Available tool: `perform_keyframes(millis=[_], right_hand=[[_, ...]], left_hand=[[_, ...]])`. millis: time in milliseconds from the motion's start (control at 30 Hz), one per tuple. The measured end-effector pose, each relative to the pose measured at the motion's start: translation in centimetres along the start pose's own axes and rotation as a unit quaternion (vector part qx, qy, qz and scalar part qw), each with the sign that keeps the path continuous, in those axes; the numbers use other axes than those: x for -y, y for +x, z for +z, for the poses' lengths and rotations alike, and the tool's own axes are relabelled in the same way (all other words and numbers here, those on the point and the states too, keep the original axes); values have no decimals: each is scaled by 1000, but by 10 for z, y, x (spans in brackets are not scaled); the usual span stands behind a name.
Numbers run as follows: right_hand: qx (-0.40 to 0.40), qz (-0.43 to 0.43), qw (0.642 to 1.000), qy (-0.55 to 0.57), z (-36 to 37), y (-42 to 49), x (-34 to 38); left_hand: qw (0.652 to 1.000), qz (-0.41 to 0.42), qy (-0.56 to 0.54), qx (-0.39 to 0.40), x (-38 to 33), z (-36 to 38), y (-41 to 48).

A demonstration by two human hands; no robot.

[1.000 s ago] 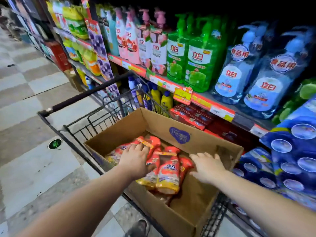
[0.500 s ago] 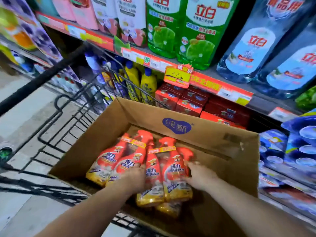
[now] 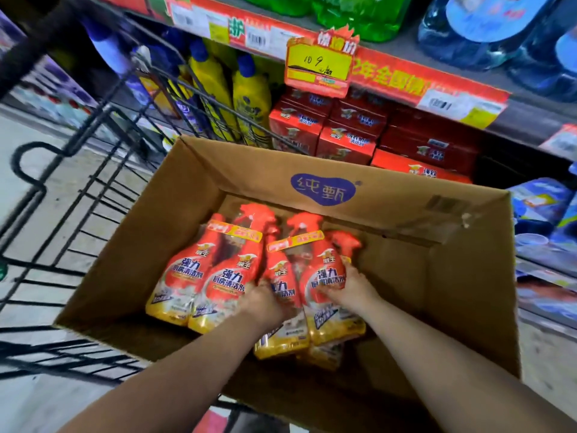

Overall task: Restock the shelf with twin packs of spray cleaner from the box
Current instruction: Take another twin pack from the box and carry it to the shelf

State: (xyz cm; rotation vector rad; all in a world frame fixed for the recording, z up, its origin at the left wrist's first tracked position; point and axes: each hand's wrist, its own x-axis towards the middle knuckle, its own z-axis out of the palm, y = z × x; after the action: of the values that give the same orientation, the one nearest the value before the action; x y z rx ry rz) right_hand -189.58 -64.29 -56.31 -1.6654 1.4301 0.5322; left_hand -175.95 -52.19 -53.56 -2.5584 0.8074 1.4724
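Hands, where are they?

Both reach down into the cardboard box (image 3: 312, 170). The left hand (image 3: 265, 303) and the right hand (image 3: 349, 287) each curl a closed grip around one side of the same twin pack (image 3: 324, 276) of orange spray cleaner.

Where does that pack lie?

Flat in the box, nozzles pointing away. A second twin pack (image 3: 199, 276) lies just beside it on the left, untouched.

And around the box?

It sits in a wire cart (image 3: 93, 170) beside the shelf (image 3: 406, 79), where red cartons (image 3: 343, 129) stand.
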Motion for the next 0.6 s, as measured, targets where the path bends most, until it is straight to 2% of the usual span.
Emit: perform_keyframes(millis=[167,333,500,600], right_hand=[[39,71,993,84,-3,-6,-3],[86,101,973,190,1,-23,-20],[112,145,964,192,-5,-33,-39],[103,169,958,207,-8,-39,-47]], left_hand=[[1000,14,-2,14,9,-6,5],[995,64,73,27,19,-5,2],[991,86,99,40,17,-7,1],[993,84,41,64,14,-8,2]])
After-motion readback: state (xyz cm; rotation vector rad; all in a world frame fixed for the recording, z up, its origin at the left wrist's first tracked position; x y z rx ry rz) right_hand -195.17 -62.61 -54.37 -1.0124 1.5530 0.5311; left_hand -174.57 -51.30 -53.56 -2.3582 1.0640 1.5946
